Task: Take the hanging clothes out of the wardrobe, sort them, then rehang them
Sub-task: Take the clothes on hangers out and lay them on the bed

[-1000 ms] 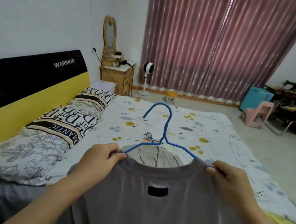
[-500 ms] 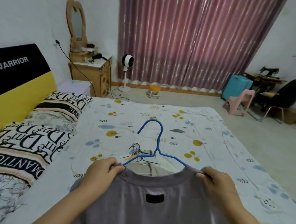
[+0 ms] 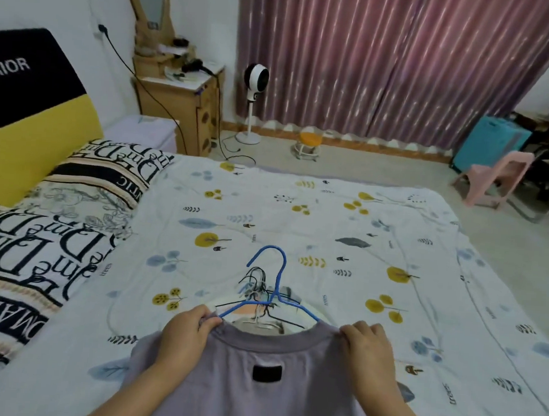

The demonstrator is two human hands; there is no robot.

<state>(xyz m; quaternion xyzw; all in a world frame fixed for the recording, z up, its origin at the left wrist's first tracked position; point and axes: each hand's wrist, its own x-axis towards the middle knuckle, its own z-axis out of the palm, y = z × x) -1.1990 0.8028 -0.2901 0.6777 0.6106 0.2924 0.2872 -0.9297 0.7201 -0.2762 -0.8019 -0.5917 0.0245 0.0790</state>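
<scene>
The shirt (image 3: 256, 377) on its blue hanger (image 3: 269, 299) is lower now than it was a moment ago, and it is closer to the bed (image 3: 346, 218). The view has tipped down too, so more of the sheet shows. This looks like the laying-down part of the job: the shirt is going on top of the pile of clothes (image 3: 261, 316) already lying there (a bunch of thin dark hanger hooks pokes out from it).

The left hand (image 3: 188, 334) pinches the shirt's left shoulder by the collar. The right hand (image 3: 367, 351) pinches the right shoulder the same way.

The shirt is soft purple-grey, with a thick collar band and a small black patch below it. It hangs smooth and flat between the hands.
</scene>
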